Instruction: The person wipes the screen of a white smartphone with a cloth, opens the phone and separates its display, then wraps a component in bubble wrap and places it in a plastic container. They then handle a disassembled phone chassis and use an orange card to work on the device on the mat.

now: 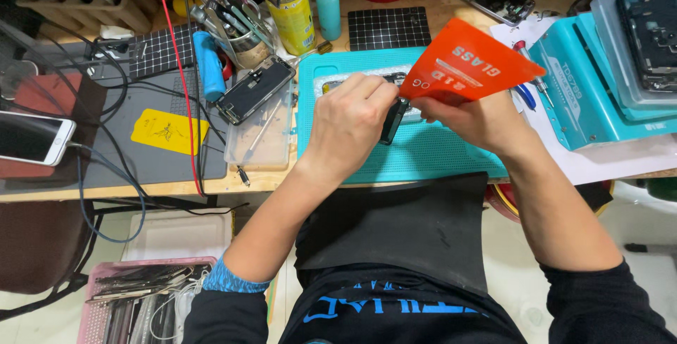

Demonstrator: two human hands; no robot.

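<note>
1. Left hand (pixel 347 127): fingers curled narrow, pinched on the upper end of a dark slim phone part (pixel 393 121). The grip point itself is partly hidden behind the knuckles.
2. Right hand (pixel 474 119): fingers closed on the lower edge of an orange packet (pixel 465 63), a flat card-like sleeve; it also touches the dark part from the right side.
3. Dark part sits between the two sets of fingers, over the teal mat (pixel 423 150) on the table (pixel 233 183). Long axis runs roughly from the fingers down toward the person, tilted slightly leftward at the near end. Whether it rests on the mat or is lifted clear: cannot tell.
4. Both hands are in contact with the part; the left holds more of it.
5. Orange packet fans up and to the right from the right fingers, its long axis slanting away from the person, far corner pointing right.
6. Well left of the left fingers: a dark phone (pixel 254 90) lying on a clear tray (pixel 262 145); farther left, a grey mat (pixel 106 139) bearing a yellow sticker (pixel 169 131).
7. Right of the right fingers: a teal machine (pixel 599 83), well apart from the hands.
</note>
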